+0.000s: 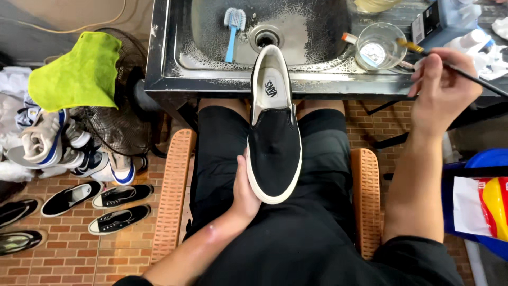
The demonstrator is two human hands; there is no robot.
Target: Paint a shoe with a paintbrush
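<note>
Brick floor, wet steel sink — black slip-on shoe in lap.

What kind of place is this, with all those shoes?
Probably a small shoe-cleaning or repair spot. The left hand holds a black slip-on shoe over the lap, the right hand holds a thin brush near a metal sink, and more shoes wait on the brick floor.

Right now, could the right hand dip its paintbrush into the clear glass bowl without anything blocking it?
Probably yes. The right hand holds the paintbrush with its tip already over the rim of the clear glass bowl beside the sink. Nothing lies between them, and the left hand holds the black slip-on shoe lower down.
</note>
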